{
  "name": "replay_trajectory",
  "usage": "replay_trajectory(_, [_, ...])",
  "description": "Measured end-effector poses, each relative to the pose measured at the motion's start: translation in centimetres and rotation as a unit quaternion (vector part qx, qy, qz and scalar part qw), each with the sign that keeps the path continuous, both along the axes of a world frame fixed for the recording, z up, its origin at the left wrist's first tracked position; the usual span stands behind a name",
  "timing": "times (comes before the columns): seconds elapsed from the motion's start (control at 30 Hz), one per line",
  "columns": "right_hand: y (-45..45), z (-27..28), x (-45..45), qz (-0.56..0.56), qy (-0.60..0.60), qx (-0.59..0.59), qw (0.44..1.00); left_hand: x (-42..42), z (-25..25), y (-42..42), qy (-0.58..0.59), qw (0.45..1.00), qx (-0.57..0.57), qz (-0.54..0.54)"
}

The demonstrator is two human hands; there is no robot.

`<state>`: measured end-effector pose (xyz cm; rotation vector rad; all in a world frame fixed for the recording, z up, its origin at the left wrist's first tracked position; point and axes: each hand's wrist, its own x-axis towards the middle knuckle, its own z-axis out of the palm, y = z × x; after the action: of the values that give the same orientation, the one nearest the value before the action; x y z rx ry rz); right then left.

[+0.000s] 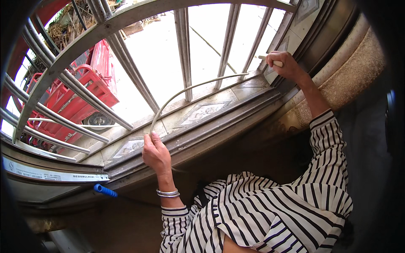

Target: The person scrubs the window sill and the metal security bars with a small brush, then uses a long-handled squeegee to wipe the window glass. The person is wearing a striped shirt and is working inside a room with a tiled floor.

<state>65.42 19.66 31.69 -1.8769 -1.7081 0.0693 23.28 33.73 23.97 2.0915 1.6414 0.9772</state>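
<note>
A pale, thin cable or flexible tube curves over the tiled window sill. My left hand pinches it between thumb and fingers at the inner edge of the sill, and its free-looking end lies near the window's right corner. At the upper right, my right hand is closed around a short, pale rod-like piece, whose ends stick out on both sides of the fist. Whether this piece joins the cable cannot be told.
Metal window bars and a curved crossbar stand beyond the sill. A blue handle juts out below the labelled frame at the left. Patterned curtain fabric hangs at the right. Outside stands a red cargo vehicle.
</note>
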Motion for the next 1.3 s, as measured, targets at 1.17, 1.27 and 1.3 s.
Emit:
replay_trajectory(1.17, [3.5, -8.0, 0.6, -0.323, -0.017, 0.040, 0.945, -0.2, 0.5, -0.6, 0.026, 0.999, -0.011, -0.025])
replay_trajectory(1.27, [4.2, -6.1, 0.2, -0.331, 0.120, 0.166, 0.921, -0.2, 0.4, -0.6, 0.032, 0.999, 0.004, -0.020])
replay_trajectory(1.3, [3.8, -5.5, 0.3, -0.326, 0.113, 0.210, 0.915, -0.1, 0.6, -0.7, 0.033, 0.999, -0.002, -0.020])
